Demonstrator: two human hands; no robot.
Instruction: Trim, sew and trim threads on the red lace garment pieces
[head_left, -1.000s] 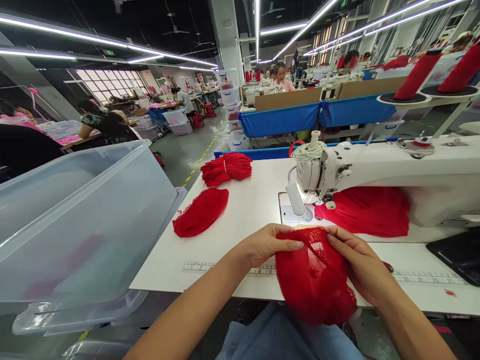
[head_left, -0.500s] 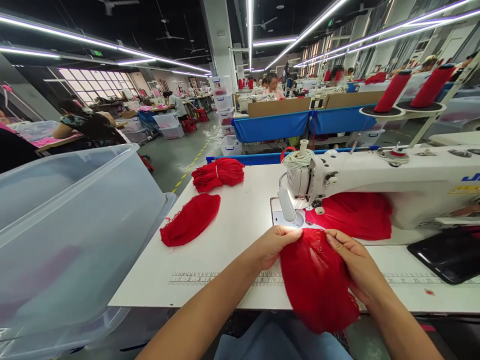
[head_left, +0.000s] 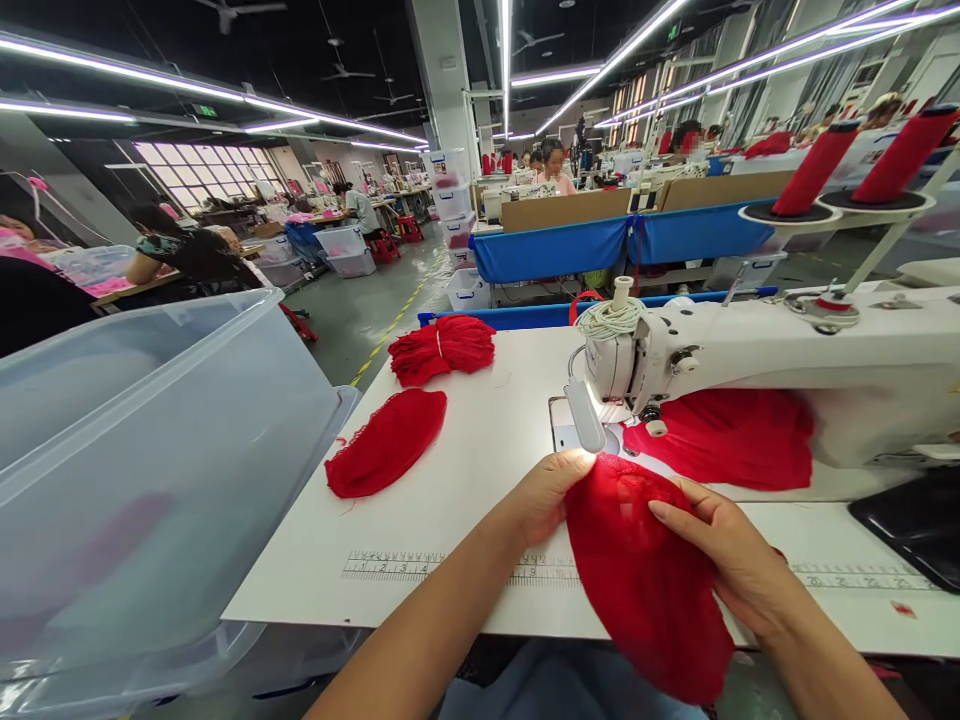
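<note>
A thin red fabric piece hangs from both hands over the table's front edge. My left hand pinches its top left corner, close to the sewing machine's needle area. Farther down its right side, my right hand grips the cloth between thumb and fingers. The white sewing machine stands just beyond, its small lamp lit. More red fabric lies under the machine arm. To the left, an oval red piece rests flat on the white table.
A tied red bundle sits at the table's back left. A large clear plastic bin stands against the left side. A black glossy object lies at right. Red thread cones rise behind the machine. Other people work at tables farther back.
My right hand has slid from the cloth's top edge down its right side, and the cloth tilts more to the right. The view has shifted slightly left.
</note>
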